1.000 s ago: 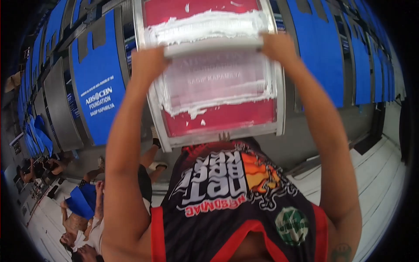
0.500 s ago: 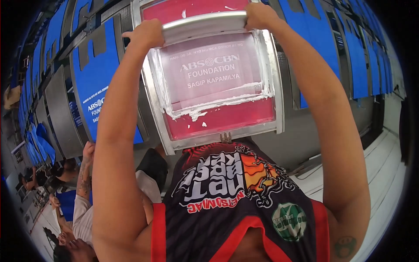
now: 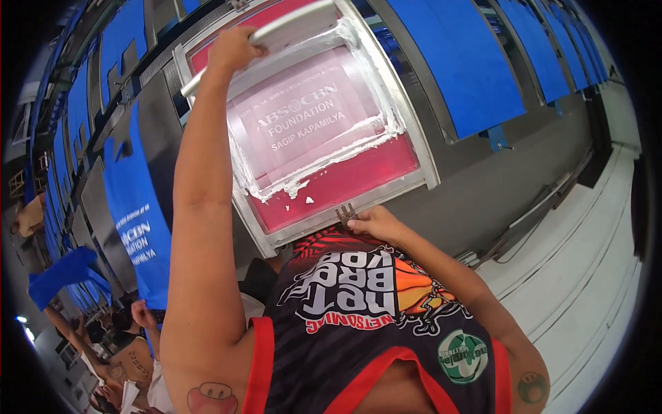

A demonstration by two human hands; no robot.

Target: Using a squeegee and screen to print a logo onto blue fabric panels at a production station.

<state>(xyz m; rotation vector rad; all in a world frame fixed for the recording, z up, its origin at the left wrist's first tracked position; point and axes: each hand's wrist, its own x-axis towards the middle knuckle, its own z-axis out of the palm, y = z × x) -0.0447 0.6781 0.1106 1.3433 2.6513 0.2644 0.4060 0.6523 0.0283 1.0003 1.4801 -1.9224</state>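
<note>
Seen from overhead, a person in a black-and-red jersey leans over a silver-rimmed mesh frame at 12 o'clock, tilted slightly. The left hand, at 11 o'clock, is wrapped around a long pale bar lying across the frame's far part; whether the bar touches the mesh cannot be told. The right hand, near the centre, pinches a small metal bracket at the frame's 5 o'clock edge. White paste rims the pale middle panel. Blue sheets rest on grey boards at 1 and 9 o'clock; another person's hand is at 8. For good handling, I'd judge, the bar wants a steady grip that stops it sliding into the paste, and the bracket a firm, central pinch so the frame doesn't twist
</note>
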